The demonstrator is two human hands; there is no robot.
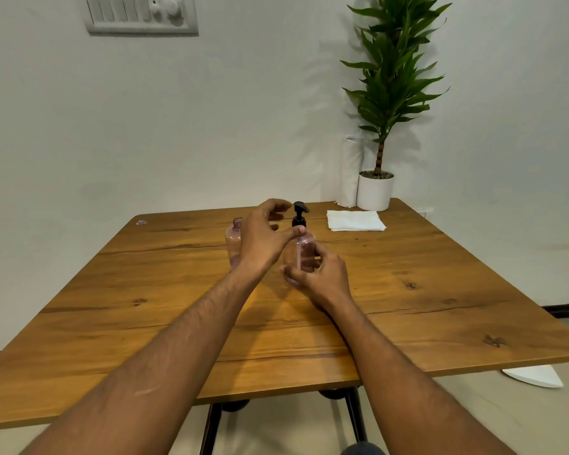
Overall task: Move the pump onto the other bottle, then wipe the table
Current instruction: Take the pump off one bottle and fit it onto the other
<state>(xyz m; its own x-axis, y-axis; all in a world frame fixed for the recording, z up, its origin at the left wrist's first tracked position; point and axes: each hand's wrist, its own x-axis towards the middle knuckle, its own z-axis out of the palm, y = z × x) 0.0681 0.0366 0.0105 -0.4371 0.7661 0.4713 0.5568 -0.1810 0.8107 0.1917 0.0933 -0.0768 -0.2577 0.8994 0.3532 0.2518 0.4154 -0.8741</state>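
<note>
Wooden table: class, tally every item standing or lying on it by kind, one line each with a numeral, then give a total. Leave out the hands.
Clear pink plastic bottles: 2 (one open-necked, one wearing the pump)
Black pump dispenser: 1
Folded white paper towel: 1
White paper towel roll: 1
Green potted plant in white pot: 1
Total: 6

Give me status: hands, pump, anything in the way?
Right hand holds pump bottle. Left hand at pump collar, thumb touching, grip unclear. Pump on. Open bottle behind left hand. Nothing blocking.
</note>
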